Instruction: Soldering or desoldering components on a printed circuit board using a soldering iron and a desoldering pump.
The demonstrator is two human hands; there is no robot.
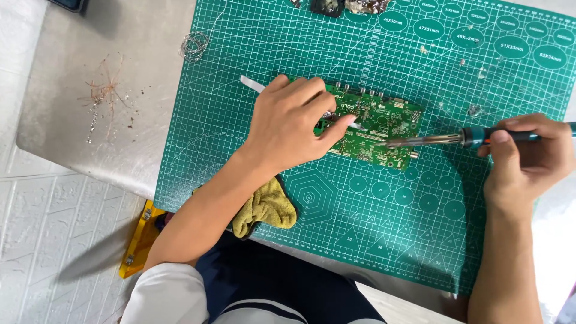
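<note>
On the green cutting mat (372, 228), the left hand (291, 126) pinches metal tweezers (255, 85) over a green circuit board (378, 129) while the right hand (528, 159) grips a blue-handled soldering iron (456, 140).

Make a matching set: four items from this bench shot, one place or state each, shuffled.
Things:
1. circuit board
2. soldering iron
3. yellow cloth
4. solder wire coil

Places or states:
A. at the mat's top left corner
B. held in the right hand
C. under the left hand, mid-mat
D. bunched at the mat's near edge

Pairs: 1-C, 2-B, 3-D, 4-A
</note>
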